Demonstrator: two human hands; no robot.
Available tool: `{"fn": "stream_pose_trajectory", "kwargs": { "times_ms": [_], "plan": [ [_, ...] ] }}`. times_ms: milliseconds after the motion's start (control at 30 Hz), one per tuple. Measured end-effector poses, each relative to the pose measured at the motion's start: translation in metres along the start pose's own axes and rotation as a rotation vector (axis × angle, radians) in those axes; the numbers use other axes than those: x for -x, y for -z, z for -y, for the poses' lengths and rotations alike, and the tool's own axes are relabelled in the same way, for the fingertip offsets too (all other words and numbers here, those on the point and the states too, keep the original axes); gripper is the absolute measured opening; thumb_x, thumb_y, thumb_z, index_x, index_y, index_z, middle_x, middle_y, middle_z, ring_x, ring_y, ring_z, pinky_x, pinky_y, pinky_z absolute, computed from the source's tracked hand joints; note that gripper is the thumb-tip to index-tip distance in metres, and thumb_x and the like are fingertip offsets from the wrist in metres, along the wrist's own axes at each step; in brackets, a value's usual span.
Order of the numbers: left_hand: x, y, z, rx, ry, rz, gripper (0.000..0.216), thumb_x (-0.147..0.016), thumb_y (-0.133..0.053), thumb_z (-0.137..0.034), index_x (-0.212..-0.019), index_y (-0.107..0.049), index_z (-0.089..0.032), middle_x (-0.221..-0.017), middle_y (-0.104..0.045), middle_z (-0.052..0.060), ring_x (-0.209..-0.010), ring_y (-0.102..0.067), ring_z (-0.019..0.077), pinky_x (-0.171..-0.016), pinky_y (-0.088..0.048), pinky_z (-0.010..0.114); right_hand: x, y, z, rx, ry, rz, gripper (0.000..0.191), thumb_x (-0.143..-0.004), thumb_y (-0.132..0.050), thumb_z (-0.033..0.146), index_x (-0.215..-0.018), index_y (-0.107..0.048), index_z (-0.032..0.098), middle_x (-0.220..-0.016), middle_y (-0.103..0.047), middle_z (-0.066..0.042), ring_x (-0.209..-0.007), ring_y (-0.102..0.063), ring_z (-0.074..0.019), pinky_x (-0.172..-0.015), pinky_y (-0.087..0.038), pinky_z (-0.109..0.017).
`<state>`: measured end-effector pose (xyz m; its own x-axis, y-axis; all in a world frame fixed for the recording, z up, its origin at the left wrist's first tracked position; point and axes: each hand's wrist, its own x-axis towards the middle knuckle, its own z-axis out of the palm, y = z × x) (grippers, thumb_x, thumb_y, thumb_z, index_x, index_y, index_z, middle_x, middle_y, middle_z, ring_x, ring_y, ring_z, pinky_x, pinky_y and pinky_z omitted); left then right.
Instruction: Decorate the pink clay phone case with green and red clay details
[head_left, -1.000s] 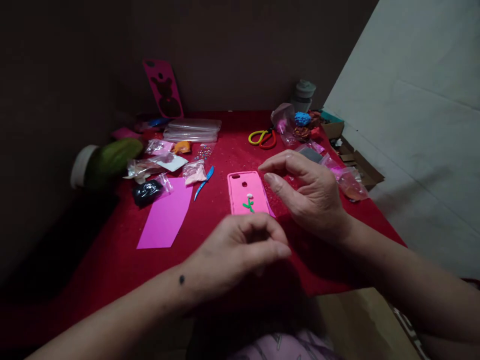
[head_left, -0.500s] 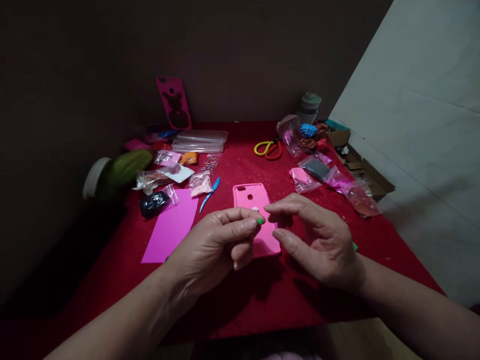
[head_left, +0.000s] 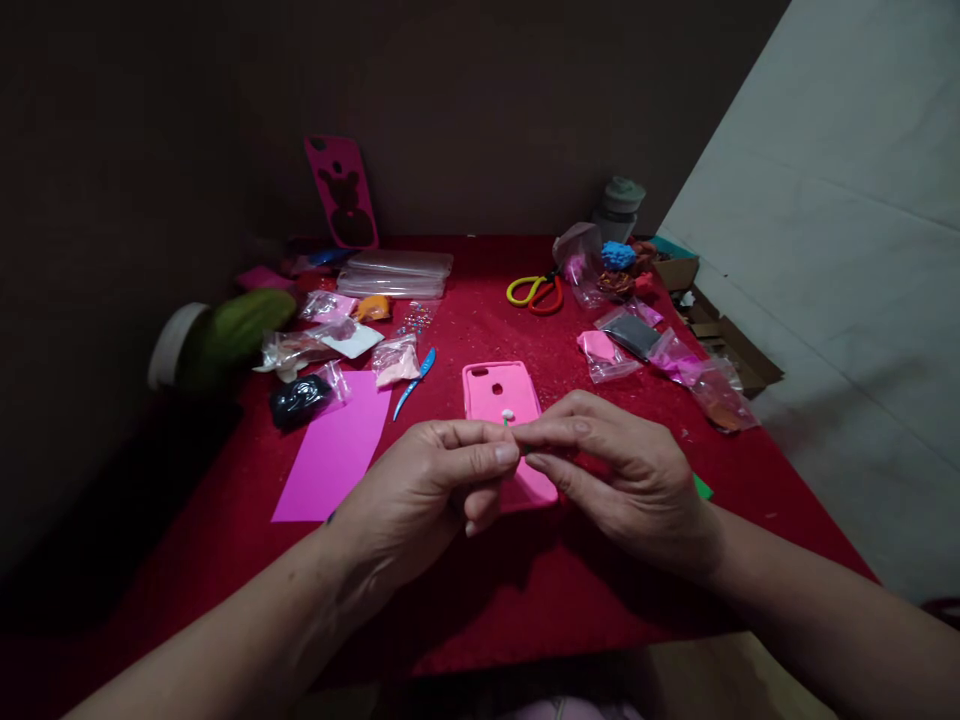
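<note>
My left hand [head_left: 439, 475] is closed in a pinch, thumb against index finger, over the pink phone case [head_left: 491, 390]. A tiny piece of green clay, seen in it earlier, is now mostly hidden by fingers. My right hand [head_left: 619, 480] brings its thumb and index finger together at the left fingertips, touching the same spot. Lying flat on the red cloth, the case carries a small white blob [head_left: 508, 414] with a bit of green just below. Something flat and green [head_left: 703, 487] shows past my right wrist.
A blue craft knife [head_left: 415, 384] and magenta sheet [head_left: 330, 460] lie left. Bagged clay [head_left: 300, 400] flanks both sides. Behind are clear cases [head_left: 394, 272], yellow-and-red-handled scissors [head_left: 535, 292], a bear-patterned case [head_left: 341, 192] propped upright, and a lidded bottle [head_left: 621, 208].
My right hand has moved left and closed its fingertips onto those of my left hand. The green piece is now largely covered. The view has shifted slightly.
</note>
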<state>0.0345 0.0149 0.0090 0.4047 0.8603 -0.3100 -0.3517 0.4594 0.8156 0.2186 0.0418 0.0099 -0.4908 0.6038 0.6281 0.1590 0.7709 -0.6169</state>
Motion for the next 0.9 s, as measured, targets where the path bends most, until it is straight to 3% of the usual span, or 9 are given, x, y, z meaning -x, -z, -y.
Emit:
{"fn": "stream_pose_trajectory", "kwargs": {
  "times_ms": [333,900],
  "plan": [
    [-0.0007,0.0033,0.0003,0.026,0.025,-0.008,0.016,-0.081,-0.069,-0.022,-0.072,-0.065,-0.009,-0.06,-0.044,-0.002,-0.046,-0.036,0.0051,-0.045,-0.032,0.018,0.0015,-0.0006,-0.0057,-0.022,0.004,-0.017,0.019,-0.086,-0.063,0.006,-0.097,-0.071,0.019,-0.078,-0.065,-0.003,-0.07,-0.063,-0.0122,-0.062,-0.053,-0.023],
    [-0.0019,0.0014,-0.0004,0.049,0.054,-0.026,0.022,-0.079,-0.07,-0.021,-0.065,-0.057,-0.01,-0.055,-0.039,-0.004,-0.043,-0.032,0.0044,-0.042,-0.029,0.016,0.0006,-0.0021,-0.0052,-0.001,-0.064,-0.005,0.012,-0.085,-0.067,0.008,-0.092,-0.068,0.017,-0.077,-0.068,-0.003,-0.071,-0.064,-0.0127,-0.065,-0.053,-0.025]
  ]
}}
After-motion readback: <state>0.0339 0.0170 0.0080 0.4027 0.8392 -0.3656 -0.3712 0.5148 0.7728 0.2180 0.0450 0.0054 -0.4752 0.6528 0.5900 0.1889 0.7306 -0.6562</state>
